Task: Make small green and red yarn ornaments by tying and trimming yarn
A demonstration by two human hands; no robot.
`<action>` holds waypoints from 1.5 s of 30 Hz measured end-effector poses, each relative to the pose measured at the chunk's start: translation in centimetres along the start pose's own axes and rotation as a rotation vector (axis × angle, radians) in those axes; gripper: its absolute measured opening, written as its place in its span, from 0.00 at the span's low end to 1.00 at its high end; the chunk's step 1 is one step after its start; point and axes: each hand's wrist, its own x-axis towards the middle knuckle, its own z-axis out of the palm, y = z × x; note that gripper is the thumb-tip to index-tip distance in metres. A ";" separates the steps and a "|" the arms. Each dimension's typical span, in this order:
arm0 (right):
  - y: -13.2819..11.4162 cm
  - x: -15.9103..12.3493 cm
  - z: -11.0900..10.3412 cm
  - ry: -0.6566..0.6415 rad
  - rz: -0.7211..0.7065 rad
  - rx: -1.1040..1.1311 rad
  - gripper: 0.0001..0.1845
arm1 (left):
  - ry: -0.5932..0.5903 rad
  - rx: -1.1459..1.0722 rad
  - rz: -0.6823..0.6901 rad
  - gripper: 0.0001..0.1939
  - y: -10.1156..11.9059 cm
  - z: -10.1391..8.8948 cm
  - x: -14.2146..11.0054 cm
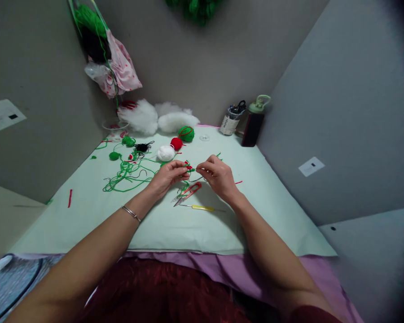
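Note:
My left hand (171, 176) pinches a small red and green crocheted piece (189, 168) above the table. Close to its right, my right hand (217, 174) has thumb and forefinger pressed together on something thin, perhaps a yarn end or needle, too small to make out. A dark strand hangs between the hands. Below them lie orange-handled thread snips (189, 192), blades toward the lower left. A crochet hook with a yellow handle (202, 207) rests in front of the snips.
Tangled green yarn (124, 176) spreads left of my hands. Behind are a white yarn ball (166, 153), a red ball (176, 143), a green ball (186, 133) and white stuffing (141, 117). A pen cup (229, 122) and dark bottle (253, 128) stand at the back right.

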 end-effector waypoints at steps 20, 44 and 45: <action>5.2 1.5 -4.0 0.397 0.495 0.785 0.14 | 0.246 -0.107 0.222 0.12 1.2 -1.6 0.7; 0.6 0.9 -2.6 0.126 0.131 0.393 0.06 | 0.017 0.022 0.031 0.12 0.1 -0.8 0.3; 0.1 0.7 -2.0 0.063 0.069 0.294 0.05 | 0.002 0.036 0.033 0.12 0.0 -0.8 0.3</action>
